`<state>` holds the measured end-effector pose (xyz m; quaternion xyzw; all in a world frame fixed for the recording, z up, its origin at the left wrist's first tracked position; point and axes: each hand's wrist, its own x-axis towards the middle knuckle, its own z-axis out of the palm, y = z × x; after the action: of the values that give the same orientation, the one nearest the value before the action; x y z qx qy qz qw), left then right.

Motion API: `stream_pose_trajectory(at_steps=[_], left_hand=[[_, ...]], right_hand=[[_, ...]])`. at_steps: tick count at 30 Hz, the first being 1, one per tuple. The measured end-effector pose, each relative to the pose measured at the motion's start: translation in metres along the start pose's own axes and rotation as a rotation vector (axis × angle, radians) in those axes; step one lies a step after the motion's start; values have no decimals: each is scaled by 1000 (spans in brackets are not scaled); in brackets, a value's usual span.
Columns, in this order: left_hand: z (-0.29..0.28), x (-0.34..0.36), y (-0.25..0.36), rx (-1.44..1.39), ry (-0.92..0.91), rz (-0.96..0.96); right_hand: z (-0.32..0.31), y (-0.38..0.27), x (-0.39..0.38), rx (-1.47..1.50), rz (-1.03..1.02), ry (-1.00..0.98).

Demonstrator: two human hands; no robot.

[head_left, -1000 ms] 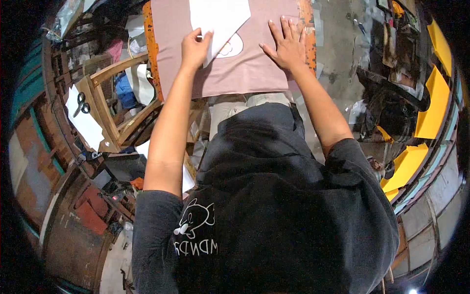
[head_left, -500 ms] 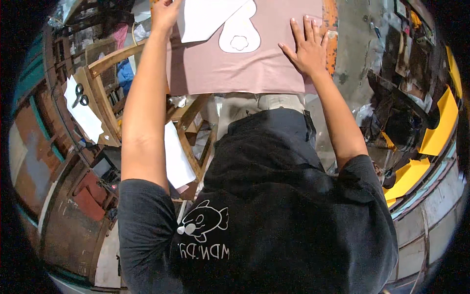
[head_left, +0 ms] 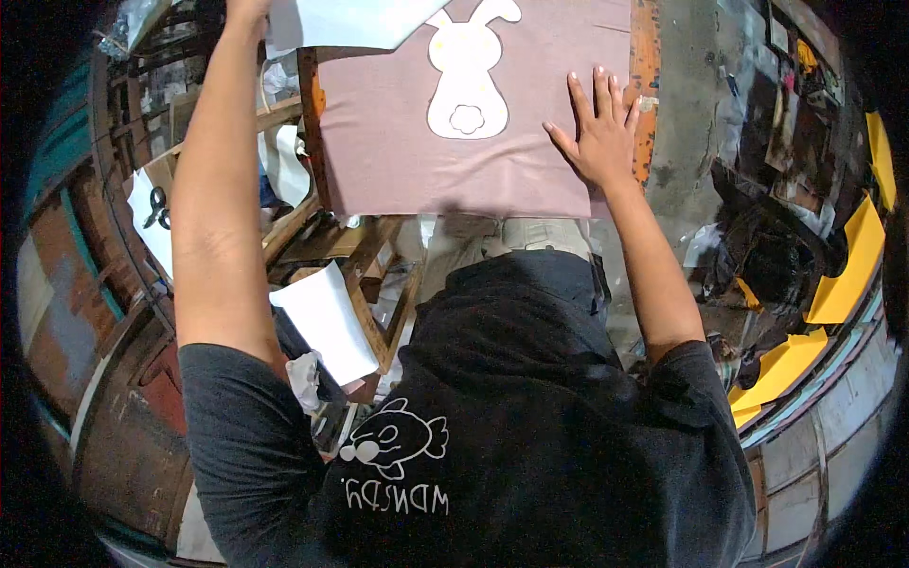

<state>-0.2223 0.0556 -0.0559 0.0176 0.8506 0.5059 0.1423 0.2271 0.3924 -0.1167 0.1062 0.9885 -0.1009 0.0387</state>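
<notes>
A mauve fabric (head_left: 379, 142) is spread over a board with a worn orange edge (head_left: 646, 57). On it lies a flat white rabbit shape (head_left: 465, 80) with a dark outline and a flower-like tail; whether it is printed or cut out I cannot tell. My right hand (head_left: 603, 142) rests flat on the cloth right of the rabbit, fingers spread. At the upper left, my left hand (head_left: 248, 8) is mostly cut off by the picture's edge, fingers hidden. Beside it a raised white sheet (head_left: 350, 21), moving along with that hand, reaches over to the rabbit's left ear.
Left of the board stands a wooden frame (head_left: 284, 232). Another white sheet (head_left: 327, 317) lies below, beside my left arm. Dark-handled scissors (head_left: 158, 208) rest on white paper at the far left. Yellow sheets (head_left: 845, 260) and dark clutter line the right side.
My left hand has moved left and up with the white sheet, uncovering the rabbit's head and ears. My right hand stays flat on the fabric; the whole view has shifted slightly.
</notes>
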Motion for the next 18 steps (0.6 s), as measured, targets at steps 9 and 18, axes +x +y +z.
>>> stream_pose_trajectory(at_steps=[9, 18], left_hand=[[-63, -30, 69, 205, 343, 337], [-219, -231, 104, -120, 635, 190]], right_hand=[[-16, -79, 8, 141, -296, -31], [14, -100, 2, 41, -404, -107]])
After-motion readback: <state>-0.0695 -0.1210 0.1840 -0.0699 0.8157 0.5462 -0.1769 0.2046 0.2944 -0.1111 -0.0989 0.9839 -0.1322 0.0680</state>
